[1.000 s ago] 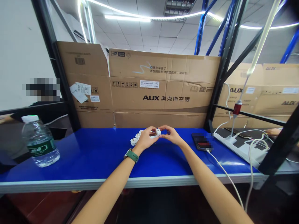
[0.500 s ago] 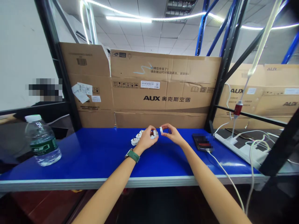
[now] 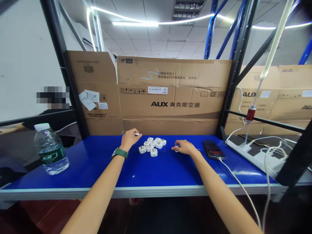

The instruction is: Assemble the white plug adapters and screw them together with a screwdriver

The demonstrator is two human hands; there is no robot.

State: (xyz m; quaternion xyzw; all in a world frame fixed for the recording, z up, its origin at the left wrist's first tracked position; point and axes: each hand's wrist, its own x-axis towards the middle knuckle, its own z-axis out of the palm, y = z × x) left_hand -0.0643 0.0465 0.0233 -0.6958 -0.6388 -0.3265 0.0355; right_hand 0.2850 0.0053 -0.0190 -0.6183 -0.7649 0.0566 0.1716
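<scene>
Several white power plugs (image 3: 154,152) stand clustered in the middle of the blue tabletop, their metal pins pointing up. My left hand (image 3: 129,139), with a green-strapped watch at the wrist, is just left of the cluster. Its fingertips are closed on a small white piece (image 3: 137,134), mostly hidden. To the right of the plugs, my right hand (image 3: 185,147) is low over the table, fingers curled round a white plastic piece (image 3: 176,148) that shows only in part. A tiny dark bit (image 3: 164,151) lies between the plugs and my right hand.
A water bottle (image 3: 51,149) stands at the left. At the right are a phone (image 3: 211,149) on a charging cable and a white power strip (image 3: 262,159) with cables. Cardboard (image 3: 170,126) walls the back, between dark rack posts. A person sits beyond the left post.
My hands have drawn apart, the left moving left and up, the right moving slightly right and down. The plug cluster, partly hidden by my left hand before, now shows fully.
</scene>
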